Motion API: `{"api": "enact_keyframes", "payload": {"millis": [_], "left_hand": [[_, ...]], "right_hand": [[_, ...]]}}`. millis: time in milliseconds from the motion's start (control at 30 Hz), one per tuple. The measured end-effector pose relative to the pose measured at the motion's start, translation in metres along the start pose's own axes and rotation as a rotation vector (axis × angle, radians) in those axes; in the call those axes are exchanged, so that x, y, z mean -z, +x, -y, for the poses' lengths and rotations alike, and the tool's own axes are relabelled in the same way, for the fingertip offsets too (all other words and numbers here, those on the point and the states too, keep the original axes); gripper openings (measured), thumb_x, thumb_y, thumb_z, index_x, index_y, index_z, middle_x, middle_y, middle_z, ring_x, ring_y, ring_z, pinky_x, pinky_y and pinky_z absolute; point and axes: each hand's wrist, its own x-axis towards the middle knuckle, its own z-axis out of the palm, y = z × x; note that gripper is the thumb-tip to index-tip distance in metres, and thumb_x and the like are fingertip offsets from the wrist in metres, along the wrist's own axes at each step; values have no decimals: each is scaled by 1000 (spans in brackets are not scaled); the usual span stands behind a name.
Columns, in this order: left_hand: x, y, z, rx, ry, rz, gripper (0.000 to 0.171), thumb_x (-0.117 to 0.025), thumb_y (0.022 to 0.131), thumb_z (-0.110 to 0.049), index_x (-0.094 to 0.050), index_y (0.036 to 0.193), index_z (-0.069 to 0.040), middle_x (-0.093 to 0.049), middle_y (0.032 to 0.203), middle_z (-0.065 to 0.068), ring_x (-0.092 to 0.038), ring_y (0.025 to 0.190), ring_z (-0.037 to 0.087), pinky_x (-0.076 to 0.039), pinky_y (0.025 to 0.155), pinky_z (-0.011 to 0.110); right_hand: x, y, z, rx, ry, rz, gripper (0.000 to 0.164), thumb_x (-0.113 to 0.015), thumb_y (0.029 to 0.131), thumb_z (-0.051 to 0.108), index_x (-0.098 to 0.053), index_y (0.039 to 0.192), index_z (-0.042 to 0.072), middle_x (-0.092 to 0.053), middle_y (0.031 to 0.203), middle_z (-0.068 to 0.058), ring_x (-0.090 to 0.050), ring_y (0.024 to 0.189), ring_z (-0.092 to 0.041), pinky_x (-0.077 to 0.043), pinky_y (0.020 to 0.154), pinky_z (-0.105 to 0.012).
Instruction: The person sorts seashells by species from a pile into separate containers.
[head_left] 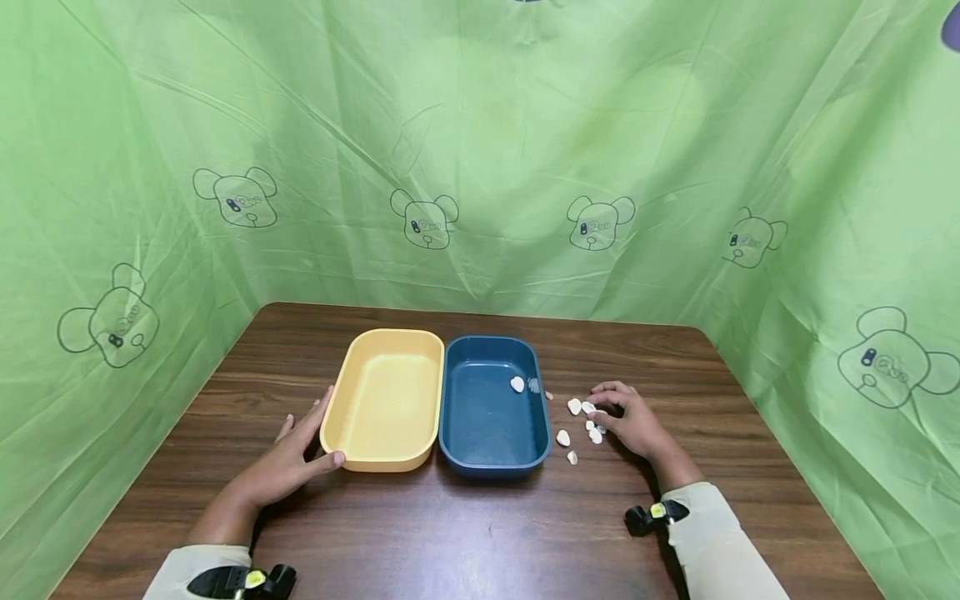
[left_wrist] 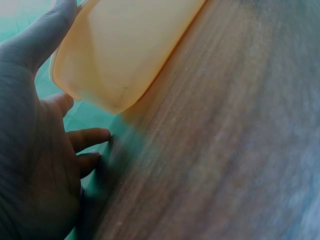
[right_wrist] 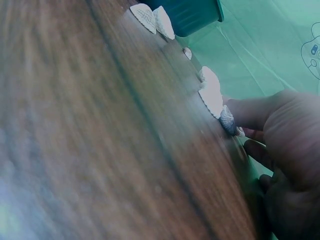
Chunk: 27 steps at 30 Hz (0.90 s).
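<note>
My left hand (head_left: 288,467) rests against the near left corner of the yellow tray (head_left: 384,467), thumb on its near side and fingers spread along the left wall. In the left wrist view, that tray (left_wrist: 130,50) shows its outer wall beside the hand (left_wrist: 42,145). To the right of the blue tray, my right hand (head_left: 633,423) pinches a white seashell (head_left: 588,407) among several others on the table. From the right wrist, the thumb of this hand (right_wrist: 292,145) touches a grey ridged seashell (right_wrist: 227,120); the other fingertips are partly hidden.
The blue tray (head_left: 495,468) stands against the yellow one, with a white seashell (head_left: 517,384) inside. Loose seashells (head_left: 563,437) lie between the blue tray and my right hand. Green printed curtains (head_left: 495,275) surround the brown wooden table (head_left: 465,542).
</note>
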Motion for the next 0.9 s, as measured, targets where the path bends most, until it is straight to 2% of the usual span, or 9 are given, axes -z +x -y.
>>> {"api": "enact_keyframes", "payload": {"millis": [133, 500, 600, 767, 900], "left_hand": [[0, 0, 0, 1, 1, -1, 106, -77, 98, -28, -7, 178, -24, -12, 181, 30, -12, 158, 72, 12, 122, 88], [-1, 0, 2, 3, 7, -3, 106, -77, 98, -28, -7, 178, -24, -12, 180, 32, -12, 159, 72, 11, 122, 88], [-1, 0, 1, 2, 5, -1, 107, -77, 98, -28, -7, 178, -24, -12, 180, 32, -12, 159, 72, 11, 122, 88], [-1, 0, 1, 2, 1, -1, 106, -77, 98, -28, -8, 178, -20, -12, 180, 33, -12, 159, 72, 11, 121, 89], [-1, 1, 0, 3, 4, 3, 106, -77, 98, -28, -8, 178, -18, -12, 180, 32, -11, 159, 71, 12, 122, 88]], "right_hand": [[-1, 0, 1, -2, -14, -4, 16, -81, 98, 8, -82, 114, 6, -68, 136, -20, -56, 135, -45, -39, 116, -51], [-3, 1, -1, 1, 5, -18, 15, -82, 97, 8, -82, 112, 7, -70, 133, -20, -56, 132, -42, -37, 117, -54], [-3, 1, -2, 3, 14, -24, 14, -81, 98, 10, -82, 112, 8, -71, 133, -19, -58, 132, -40, -38, 117, -47], [-2, 0, 0, 21, 40, -44, 11, -81, 99, 11, -82, 110, 8, -72, 130, -17, -62, 128, -35, -42, 110, -27], [-2, -1, 4, 22, 73, -65, 11, -81, 99, 11, -82, 109, 6, -72, 129, -18, -63, 125, -33, -44, 107, -23]]}}
